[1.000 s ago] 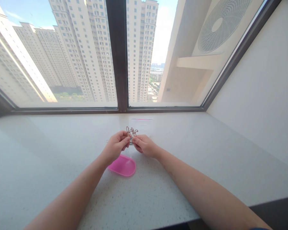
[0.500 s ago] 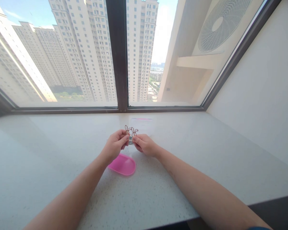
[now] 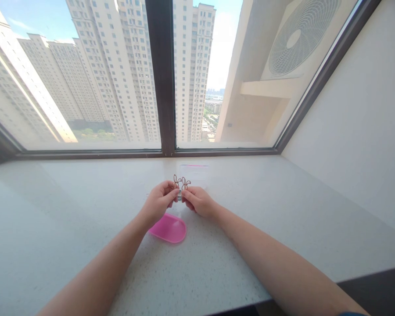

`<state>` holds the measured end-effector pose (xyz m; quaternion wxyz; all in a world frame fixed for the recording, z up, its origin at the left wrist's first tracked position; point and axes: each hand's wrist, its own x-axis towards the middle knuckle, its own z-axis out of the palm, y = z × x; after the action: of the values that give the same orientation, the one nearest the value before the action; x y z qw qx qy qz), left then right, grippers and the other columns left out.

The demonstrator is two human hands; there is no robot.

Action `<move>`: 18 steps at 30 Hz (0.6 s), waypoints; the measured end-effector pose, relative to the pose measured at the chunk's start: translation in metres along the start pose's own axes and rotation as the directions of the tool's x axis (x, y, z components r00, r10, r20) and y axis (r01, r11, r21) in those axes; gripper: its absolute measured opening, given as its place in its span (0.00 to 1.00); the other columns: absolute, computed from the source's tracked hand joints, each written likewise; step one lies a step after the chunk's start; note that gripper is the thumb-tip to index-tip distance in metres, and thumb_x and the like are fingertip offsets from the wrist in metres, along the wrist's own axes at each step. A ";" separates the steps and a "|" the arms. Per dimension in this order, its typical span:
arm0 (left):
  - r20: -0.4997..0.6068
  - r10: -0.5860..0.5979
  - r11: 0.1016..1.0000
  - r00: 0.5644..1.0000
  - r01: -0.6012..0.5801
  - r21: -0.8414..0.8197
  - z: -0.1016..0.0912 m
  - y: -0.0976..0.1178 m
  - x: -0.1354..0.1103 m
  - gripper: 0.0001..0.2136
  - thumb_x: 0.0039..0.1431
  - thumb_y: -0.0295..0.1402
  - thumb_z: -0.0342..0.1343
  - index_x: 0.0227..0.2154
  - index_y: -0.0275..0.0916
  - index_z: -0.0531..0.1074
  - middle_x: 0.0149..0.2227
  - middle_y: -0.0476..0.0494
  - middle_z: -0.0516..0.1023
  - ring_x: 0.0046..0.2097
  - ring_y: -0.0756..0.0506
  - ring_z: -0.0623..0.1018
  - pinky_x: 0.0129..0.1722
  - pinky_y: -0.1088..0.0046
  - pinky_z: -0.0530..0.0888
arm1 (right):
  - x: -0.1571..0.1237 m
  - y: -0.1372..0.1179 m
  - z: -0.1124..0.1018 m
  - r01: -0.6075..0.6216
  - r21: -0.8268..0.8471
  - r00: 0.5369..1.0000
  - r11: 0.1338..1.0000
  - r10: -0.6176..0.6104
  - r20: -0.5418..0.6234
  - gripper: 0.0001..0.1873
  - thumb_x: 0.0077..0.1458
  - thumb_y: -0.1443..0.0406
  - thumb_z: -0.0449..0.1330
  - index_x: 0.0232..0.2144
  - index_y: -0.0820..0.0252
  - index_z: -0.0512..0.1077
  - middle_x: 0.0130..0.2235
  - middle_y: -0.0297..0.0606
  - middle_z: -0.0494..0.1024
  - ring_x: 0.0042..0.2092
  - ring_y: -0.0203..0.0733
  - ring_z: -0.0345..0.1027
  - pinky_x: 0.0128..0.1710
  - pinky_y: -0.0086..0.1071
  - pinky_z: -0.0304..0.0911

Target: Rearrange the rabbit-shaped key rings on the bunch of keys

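Note:
Both of my hands meet above the middle of the white speckled sill. My left hand (image 3: pixel 158 204) and my right hand (image 3: pixel 199 202) each pinch a small brown wire piece shaped like rabbit ears (image 3: pixel 181 183), which sticks up between the fingertips. Whether it is one piece or two joined ones I cannot tell. A flat pink oval tray (image 3: pixel 169 229) lies on the sill just under my left wrist, partly hidden by it. A clear zip bag with a pink strip (image 3: pixel 194 169) lies flat just beyond my hands.
The wide white sill (image 3: pixel 52 210) runs left to right under a large window with a dark centre post (image 3: pixel 163 87). A white wall (image 3: pixel 358 131) closes the right side. The sill's front edge (image 3: pixel 365 274) drops off at lower right.
The hands stay pinched together on the wire piece, with only a slight shift of the view downward. Nothing was let go.

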<state>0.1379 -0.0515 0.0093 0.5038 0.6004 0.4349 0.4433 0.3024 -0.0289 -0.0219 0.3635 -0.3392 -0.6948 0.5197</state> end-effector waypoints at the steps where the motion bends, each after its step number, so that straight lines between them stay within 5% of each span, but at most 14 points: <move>1: -0.011 -0.001 1.000 1.000 0.001 -0.002 0.000 0.000 0.000 0.11 0.52 0.39 0.56 0.31 0.37 0.64 0.20 0.53 0.68 0.19 0.55 0.63 0.19 0.79 0.58 | 0.000 0.000 0.000 -0.008 0.010 1.000 1.000 0.008 0.000 0.16 0.59 0.59 0.47 0.25 0.63 0.64 0.14 0.27 0.61 0.14 0.28 0.51 0.15 0.23 0.48; 12: 0.049 -0.006 0.999 0.999 0.004 0.048 0.001 0.008 -0.003 0.07 0.50 0.35 0.56 0.26 0.36 0.66 0.24 0.49 0.70 0.22 0.53 0.64 0.20 0.78 0.59 | -0.001 0.001 0.000 0.004 -0.041 0.997 0.999 -0.001 0.079 0.12 0.59 0.62 0.48 0.29 0.63 0.66 0.18 0.29 0.66 0.16 0.28 0.57 0.15 0.22 0.53; 18: 0.049 -0.003 0.998 0.999 -0.001 0.068 -0.001 0.008 -0.003 0.08 0.50 0.37 0.56 0.27 0.36 0.67 0.20 0.54 0.63 0.21 0.54 0.60 0.20 0.78 0.57 | 0.000 0.001 0.003 0.062 -0.091 0.998 0.994 -0.065 -0.021 0.11 0.58 0.60 0.51 0.31 0.62 0.66 0.19 0.29 0.67 0.16 0.29 0.59 0.15 0.21 0.54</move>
<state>0.1372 -0.0556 0.0170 0.4938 0.6278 0.4375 0.4130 0.3001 -0.0295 -0.0236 0.3722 -0.3392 -0.7238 0.4718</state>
